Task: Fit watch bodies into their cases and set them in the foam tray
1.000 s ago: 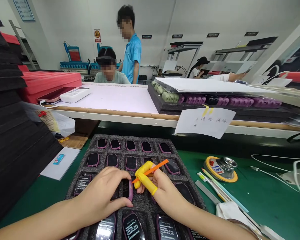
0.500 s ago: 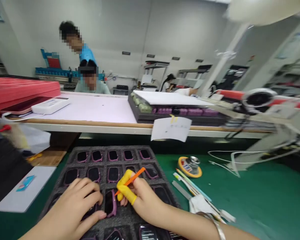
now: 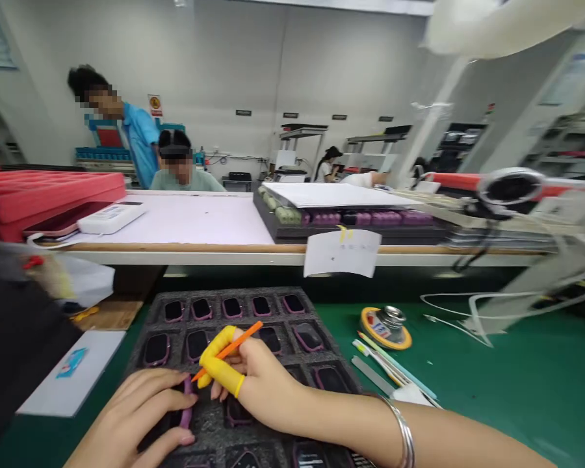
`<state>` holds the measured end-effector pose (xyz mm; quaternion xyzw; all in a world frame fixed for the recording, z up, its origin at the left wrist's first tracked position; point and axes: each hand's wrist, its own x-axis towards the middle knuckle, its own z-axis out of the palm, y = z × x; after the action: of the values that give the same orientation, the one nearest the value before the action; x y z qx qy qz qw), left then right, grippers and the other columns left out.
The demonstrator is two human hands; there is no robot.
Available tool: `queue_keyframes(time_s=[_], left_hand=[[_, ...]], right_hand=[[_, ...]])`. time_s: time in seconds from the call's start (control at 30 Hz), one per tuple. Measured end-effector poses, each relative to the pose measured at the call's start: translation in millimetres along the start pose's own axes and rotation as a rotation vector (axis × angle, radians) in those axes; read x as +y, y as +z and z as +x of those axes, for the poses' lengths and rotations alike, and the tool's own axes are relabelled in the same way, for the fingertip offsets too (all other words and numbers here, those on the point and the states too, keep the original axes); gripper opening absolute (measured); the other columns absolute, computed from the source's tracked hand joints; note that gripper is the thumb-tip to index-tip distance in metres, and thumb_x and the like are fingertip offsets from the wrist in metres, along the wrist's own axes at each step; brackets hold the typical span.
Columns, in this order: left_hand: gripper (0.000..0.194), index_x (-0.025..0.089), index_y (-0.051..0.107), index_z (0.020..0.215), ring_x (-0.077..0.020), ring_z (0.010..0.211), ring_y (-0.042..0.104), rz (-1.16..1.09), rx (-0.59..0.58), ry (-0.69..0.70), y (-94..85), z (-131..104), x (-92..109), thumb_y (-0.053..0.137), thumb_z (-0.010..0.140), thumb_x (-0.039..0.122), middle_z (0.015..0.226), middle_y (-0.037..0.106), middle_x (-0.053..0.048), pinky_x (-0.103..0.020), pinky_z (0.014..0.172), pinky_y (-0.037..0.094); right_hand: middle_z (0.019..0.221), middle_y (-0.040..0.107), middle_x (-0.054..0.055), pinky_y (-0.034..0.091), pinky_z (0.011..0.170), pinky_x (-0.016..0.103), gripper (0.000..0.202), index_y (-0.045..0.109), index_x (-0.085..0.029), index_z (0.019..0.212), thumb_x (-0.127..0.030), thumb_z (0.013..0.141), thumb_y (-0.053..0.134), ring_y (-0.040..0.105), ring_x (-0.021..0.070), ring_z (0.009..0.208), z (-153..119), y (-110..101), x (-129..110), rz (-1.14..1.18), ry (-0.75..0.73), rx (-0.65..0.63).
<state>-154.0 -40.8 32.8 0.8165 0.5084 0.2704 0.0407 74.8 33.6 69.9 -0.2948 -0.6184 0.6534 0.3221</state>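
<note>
A dark foam tray (image 3: 205,406) holds rows of smartwatch bodies with purple frames. My left hand (image 3: 136,409) lies over the tray's left side, its fingers and thumb gripping a purple-framed smartwatch (image 3: 187,403) that stands tilted on edge; my fingers cover much of it. My right hand (image 3: 248,370), with yellow finger cots (image 3: 219,370) on thumb and forefinger, pinches a slim orange stick (image 3: 238,340). Its lower tip meets or nearly meets the upper edge of the held watch. Beneath my right hand another smartwatch (image 3: 237,413) sits partly hidden in its pocket.
Right of the tray lie a yellow-rimmed disc (image 3: 385,328) with a metal top, and several thin sticks and brushes (image 3: 394,367). A white sheet (image 3: 73,383) lies to the left. A raised shelf (image 3: 214,253) spans the back, bearing a red foam stack (image 3: 63,195). Co-workers are beyond it.
Both hands have shifted left to a different smartwatch in the same row. The watch held before now lies lower in its pocket under my right hand. The view has turned slightly.
</note>
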Motion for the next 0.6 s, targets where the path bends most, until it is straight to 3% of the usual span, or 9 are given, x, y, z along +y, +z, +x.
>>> queue_keyframes(time_s=[0.1,0.27,0.5,0.6], left_hand=[[0.021,0.036,0.067,0.109,-0.0255,0.114,0.066,-0.089,-0.042,-0.046,-7.4,4,18,0.069,0.089,0.042,0.117,0.072,0.0,-0.04,0.096,0.057],[0.047,0.033,0.054,0.124,-0.0269,0.114,0.064,-0.182,-0.062,-0.243,-8.0,1,22,0.077,0.083,0.037,0.12,0.068,-0.003,-0.044,0.096,0.056],[0.051,0.033,0.048,0.127,-0.0264,0.119,0.059,-0.23,-0.123,-0.267,-9.7,2,28,0.075,0.084,0.035,0.123,0.064,-0.003,-0.046,0.1,0.051],[0.048,0.028,0.051,0.123,-0.028,0.115,0.057,-0.189,-0.091,-0.256,-15.3,6,29,0.075,0.084,0.042,0.118,0.063,-0.006,-0.045,0.096,0.051]], right_hand=[[0.075,0.065,0.0,0.051,0.063,0.028,0.056,0.056,-0.02,0.088,-0.073,0.075,0.068,0.062,0.0119,0.062,8,8,14,0.043,0.016,0.001],[0.073,0.067,0.002,0.053,0.064,0.03,0.057,0.057,-0.018,0.083,-0.072,0.074,0.07,0.063,0.0131,0.062,10,8,21,0.023,0.081,-0.069],[0.077,0.067,0.002,0.055,0.07,0.033,0.053,0.055,-0.019,0.087,-0.071,0.082,0.062,0.064,0.0143,0.068,4,6,19,-0.046,0.062,-0.086],[0.077,0.067,0.002,0.056,0.071,0.033,0.054,0.054,-0.02,0.087,-0.073,0.082,0.06,0.064,0.015,0.069,3,6,22,-0.064,0.046,-0.097]])
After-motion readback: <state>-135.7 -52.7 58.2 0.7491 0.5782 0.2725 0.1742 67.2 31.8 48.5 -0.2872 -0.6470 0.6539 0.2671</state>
